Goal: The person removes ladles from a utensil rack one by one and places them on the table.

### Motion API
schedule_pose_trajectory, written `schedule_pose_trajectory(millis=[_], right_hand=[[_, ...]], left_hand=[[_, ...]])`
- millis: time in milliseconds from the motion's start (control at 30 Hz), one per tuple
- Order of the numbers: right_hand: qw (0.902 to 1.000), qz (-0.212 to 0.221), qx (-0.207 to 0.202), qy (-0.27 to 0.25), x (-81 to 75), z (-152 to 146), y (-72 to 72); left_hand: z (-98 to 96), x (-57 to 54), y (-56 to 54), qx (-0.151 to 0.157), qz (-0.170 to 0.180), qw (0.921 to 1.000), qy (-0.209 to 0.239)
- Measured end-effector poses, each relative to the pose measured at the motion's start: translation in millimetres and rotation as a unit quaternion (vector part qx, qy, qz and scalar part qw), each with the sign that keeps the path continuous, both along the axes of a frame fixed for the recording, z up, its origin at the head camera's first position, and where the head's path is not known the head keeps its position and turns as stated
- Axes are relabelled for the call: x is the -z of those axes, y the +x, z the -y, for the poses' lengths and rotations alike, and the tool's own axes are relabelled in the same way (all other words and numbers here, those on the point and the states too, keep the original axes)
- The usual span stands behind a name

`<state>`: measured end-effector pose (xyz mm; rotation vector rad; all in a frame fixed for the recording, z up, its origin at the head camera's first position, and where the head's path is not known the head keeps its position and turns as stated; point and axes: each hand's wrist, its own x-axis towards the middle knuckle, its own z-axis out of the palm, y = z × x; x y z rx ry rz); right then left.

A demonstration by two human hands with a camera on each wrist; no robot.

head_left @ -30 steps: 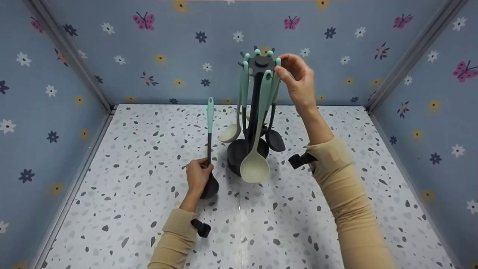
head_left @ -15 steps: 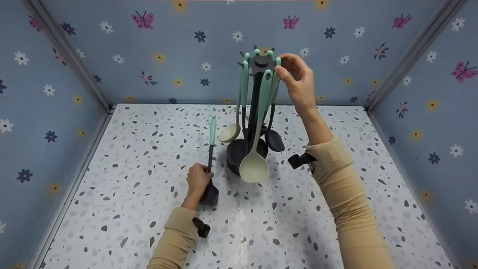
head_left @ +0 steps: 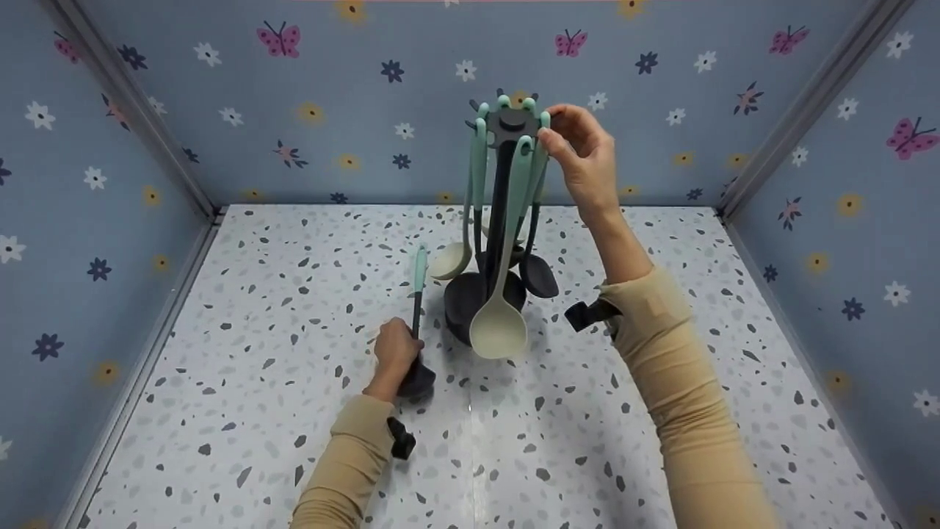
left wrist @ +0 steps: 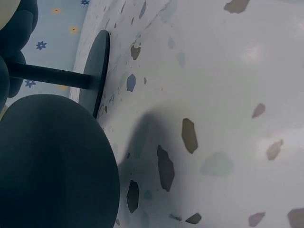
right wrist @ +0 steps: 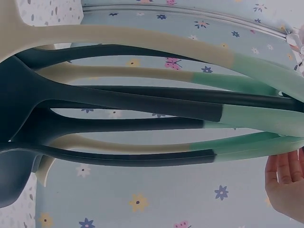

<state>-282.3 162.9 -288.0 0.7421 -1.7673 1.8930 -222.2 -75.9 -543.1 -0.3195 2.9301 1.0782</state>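
Note:
My left hand (head_left: 396, 345) grips a black ladle (head_left: 418, 379) low on its stem, near the bowl. Its mint handle (head_left: 420, 268) points away from me, left of the utensil rack. In the left wrist view the dark rounded bowl (left wrist: 57, 161) fills the lower left, and the fingers are hidden. At the top of the black rack (head_left: 512, 123), my right hand (head_left: 587, 158) pinches the mint handle end of a hanging black spoon (head_left: 540, 278). The right wrist view shows my right fingers (right wrist: 283, 167) against the lowest handle.
Several mint-handled utensils hang round the rack, including a cream ladle (head_left: 499, 330) in front and another cream spoon (head_left: 449, 262) on the left. The rack's round black base (head_left: 463, 301) stands on a speckled white table (head_left: 279, 441). Blue flowered panels (head_left: 330, 73) enclose the back and sides.
The ladle's handle end has come down and towards me, and its bowl has tipped and shifted slightly right with my left hand. My right hand has stayed at the rack's top.

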Motion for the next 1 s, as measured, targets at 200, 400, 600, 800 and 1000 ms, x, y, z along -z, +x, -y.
schedule_pose_trajectory(millis=[200, 400, 600, 800, 1000], right_hand=[[1.0000, 0.001, 0.005, 0.000, -0.2, 0, -1.6], [1.0000, -0.001, 0.004, -0.002, 0.1, 1, -1.9], [1.0000, -0.004, 0.007, 0.003, 1.0, 0, -1.8], [1.0000, -0.004, 0.006, 0.002, 1.0, 0, -1.9], [0.9999, -0.003, 0.009, 0.005, 1.2, 0, -1.5]], left_hand=[[-2.6, 2.2, -3.4, 0.008, 0.004, 0.9995, -0.031], [-5.5, 3.4, -4.9, 0.018, 0.004, 0.9983, -0.056], [-9.3, 4.2, -4.3, 0.028, -0.004, 0.9971, -0.071], [-11.3, 6.1, -1.9, 0.034, -0.030, 0.9958, -0.079], [-9.5, 5.1, -0.8, 0.036, -0.035, 0.9961, -0.072]])
